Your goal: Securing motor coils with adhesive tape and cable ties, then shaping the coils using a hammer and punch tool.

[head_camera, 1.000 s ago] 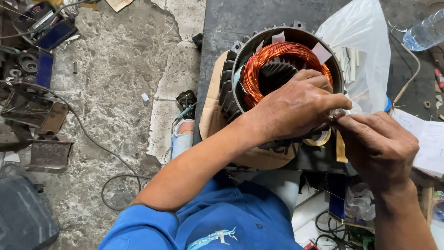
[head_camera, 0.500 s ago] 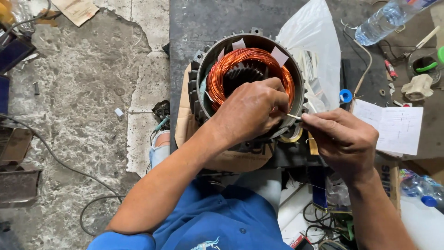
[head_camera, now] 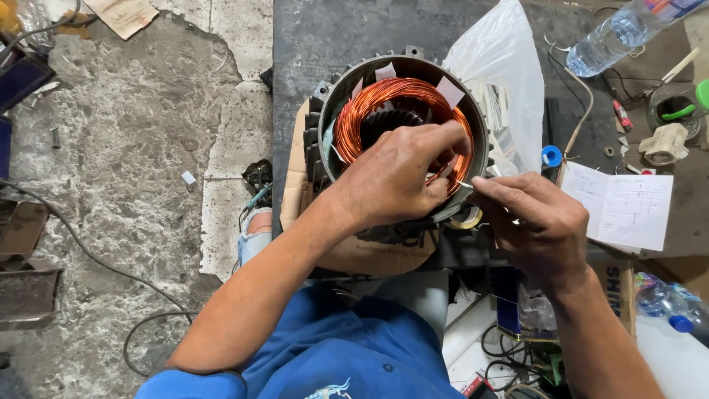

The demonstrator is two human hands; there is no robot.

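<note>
A round grey motor stator stands on a piece of cardboard on a dark workbench. Inside it is a ring of copper winding with white paper tabs sticking up. My left hand reaches over the stator from the near side, and its fingers press and pinch the winding at the right side. My right hand is just outside the right rim. Its thumb and forefinger pinch a thin pale strip that runs toward the left fingertips.
A clear plastic bag leans behind the stator. To the right lie an open sheet of notes, a plastic water bottle, a blue cap and small tools. Cracked concrete floor with cables and scrap is on the left.
The view has shifted, so the stator sits more centred and lower. Both hands stay at the stator's right rim; my left fingers have pushed a little further onto the winding.
</note>
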